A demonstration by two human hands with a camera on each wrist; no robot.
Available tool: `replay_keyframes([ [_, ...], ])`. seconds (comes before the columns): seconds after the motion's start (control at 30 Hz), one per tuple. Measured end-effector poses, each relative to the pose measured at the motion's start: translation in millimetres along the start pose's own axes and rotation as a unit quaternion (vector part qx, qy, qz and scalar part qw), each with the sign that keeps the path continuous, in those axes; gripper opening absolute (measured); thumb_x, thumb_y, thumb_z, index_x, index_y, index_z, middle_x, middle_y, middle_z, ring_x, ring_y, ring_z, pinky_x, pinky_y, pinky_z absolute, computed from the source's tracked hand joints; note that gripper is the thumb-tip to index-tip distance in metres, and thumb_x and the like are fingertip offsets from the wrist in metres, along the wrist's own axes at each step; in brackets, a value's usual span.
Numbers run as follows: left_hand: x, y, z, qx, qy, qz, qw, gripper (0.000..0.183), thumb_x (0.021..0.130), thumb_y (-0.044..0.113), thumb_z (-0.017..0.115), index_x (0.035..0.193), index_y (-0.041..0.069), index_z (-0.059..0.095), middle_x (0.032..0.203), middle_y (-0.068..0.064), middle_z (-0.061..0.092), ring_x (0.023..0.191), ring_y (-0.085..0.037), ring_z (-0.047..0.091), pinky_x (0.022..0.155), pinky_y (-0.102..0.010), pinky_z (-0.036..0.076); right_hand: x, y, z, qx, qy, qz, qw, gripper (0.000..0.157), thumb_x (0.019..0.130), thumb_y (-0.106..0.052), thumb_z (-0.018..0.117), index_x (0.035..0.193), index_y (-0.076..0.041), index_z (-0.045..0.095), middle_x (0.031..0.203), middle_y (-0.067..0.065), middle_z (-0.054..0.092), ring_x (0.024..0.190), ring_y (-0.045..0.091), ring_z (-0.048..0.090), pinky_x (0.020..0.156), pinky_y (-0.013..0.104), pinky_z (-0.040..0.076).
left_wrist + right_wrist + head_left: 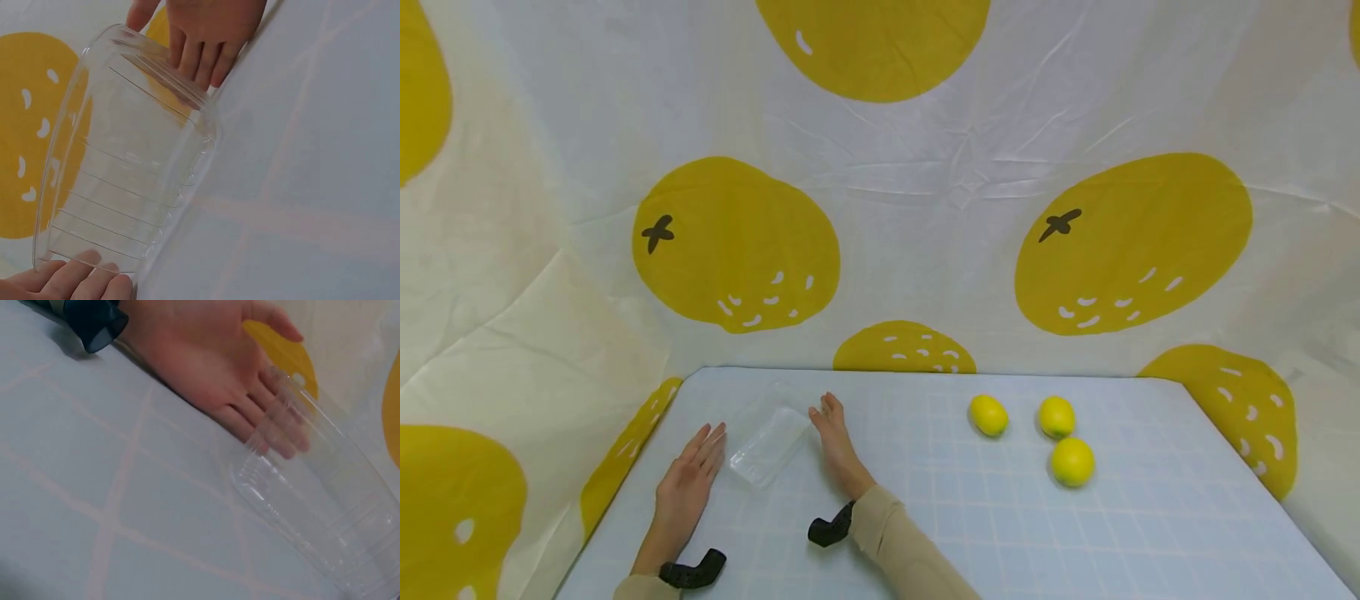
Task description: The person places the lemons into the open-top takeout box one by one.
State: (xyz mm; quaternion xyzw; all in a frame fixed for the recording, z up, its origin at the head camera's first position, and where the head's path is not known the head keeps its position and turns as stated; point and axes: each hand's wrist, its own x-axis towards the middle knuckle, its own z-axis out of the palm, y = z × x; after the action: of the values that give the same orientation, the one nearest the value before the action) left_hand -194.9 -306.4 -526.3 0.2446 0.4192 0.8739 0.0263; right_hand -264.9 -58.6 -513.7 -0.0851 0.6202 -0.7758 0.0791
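A clear plastic tray [771, 446] with a ribbed base lies at the left of the table, between both hands. Beside its left end is my left hand [683, 487], fingers extended and palm facing the tray. My right hand [841, 446] stands at the opposite end, its fingers nearly straight. In the left wrist view, the other hand's fingers [203, 59] point down at the far end of the tray [119, 169]. The right wrist view shows the left hand [194, 356] with its fingertips behind the clear wall; exact contact is hard to tell.
Right of the hands lie three yellow lemons [988, 415], two of them close together. A pale checked cloth [925, 517] covers the table. White fabric walls [925, 250] printed with yellow fruit rise around the back and sides. Each wrist bears a black device [694, 570].
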Motion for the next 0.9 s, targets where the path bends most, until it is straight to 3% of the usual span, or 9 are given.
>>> replay_keyframes([
  [0.03,0.9,1.5,4.0,0.063,0.038,-0.023,0.997,0.053,0.109,0.016,0.011,0.158,0.004,-0.003,0.16,-0.001,0.031,0.144,-0.006,0.03,0.119,-0.028,-0.005,-1,1,0.2,-0.011,-0.001,-0.001,1.0,0.068,0.104,-0.03,0.045,0.155,0.002,0.013,0.162,0.023,0.016,0.149,0.037,0.016,0.12,0.054,0.014],
  [0.1,2.3,1.9,8.6,0.171,0.104,-0.075,0.9768,0.059,0.11,0.021,0.021,0.156,0.001,-0.01,0.163,-0.004,0.023,0.144,-0.004,0.028,0.12,-0.024,0.011,-1,3,0.2,-0.027,-0.006,-0.008,1.0,0.064,0.105,-0.03,0.041,0.155,0.001,0.014,0.161,0.022,0.018,0.148,0.037,0.017,0.119,0.055,0.014],
  [0.17,3.5,2.0,13.0,0.231,0.146,-0.117,0.9548,0.063,0.11,0.025,0.029,0.157,0.0,-0.006,0.165,-0.011,0.014,0.146,-0.005,0.025,0.117,-0.021,0.022,-3,4,-0.4,-0.04,-0.012,-0.013,0.999,0.061,0.107,-0.029,0.037,0.155,0.0,0.014,0.161,0.021,0.02,0.148,0.036,0.017,0.119,0.056,0.014],
  [0.23,3.8,1.1,14.8,0.261,0.163,-0.137,0.9417,0.064,0.11,0.028,0.031,0.158,0.001,-0.001,0.164,-0.018,0.008,0.147,-0.006,0.023,0.113,-0.017,0.027,-3,6,-0.7,-0.037,-0.021,-0.022,0.999,0.059,0.108,-0.026,0.035,0.155,0.001,0.013,0.161,0.022,0.02,0.148,0.038,0.019,0.119,0.055,0.015],
  [0.47,2.5,-1.5,14.0,0.272,0.148,-0.117,0.9437,0.061,0.11,0.028,0.028,0.157,-0.003,0.003,0.163,-0.02,0.011,0.138,0.003,0.035,0.106,-0.012,0.032,-3,8,-0.7,-0.037,-0.039,-0.035,0.998,0.057,0.108,-0.018,0.035,0.155,0.001,0.01,0.159,0.022,0.026,0.147,0.036,0.022,0.119,0.053,0.02],
  [0.67,3.9,-1.9,15.8,0.278,0.138,-0.111,0.9442,0.06,0.11,0.027,0.027,0.155,-0.007,0.007,0.162,-0.019,0.017,0.137,0.0,0.039,0.105,-0.012,0.034,-7,8,-3.6,-0.054,-0.032,-0.051,0.997,0.057,0.107,-0.016,0.037,0.156,0.0,0.013,0.157,0.021,0.032,0.145,0.035,0.029,0.118,0.052,0.023],
  [0.9,6.5,-4.0,26.6,0.291,0.148,-0.127,0.9367,0.061,0.11,0.031,0.03,0.155,-0.007,0.011,0.16,-0.018,0.024,0.138,-0.007,0.04,0.105,-0.014,0.035,-12,7,-8.5,-0.049,-0.024,-0.062,0.997,0.059,0.107,-0.014,0.035,0.157,0.0,0.008,0.159,0.019,0.03,0.145,0.035,0.03,0.118,0.052,0.022],
])
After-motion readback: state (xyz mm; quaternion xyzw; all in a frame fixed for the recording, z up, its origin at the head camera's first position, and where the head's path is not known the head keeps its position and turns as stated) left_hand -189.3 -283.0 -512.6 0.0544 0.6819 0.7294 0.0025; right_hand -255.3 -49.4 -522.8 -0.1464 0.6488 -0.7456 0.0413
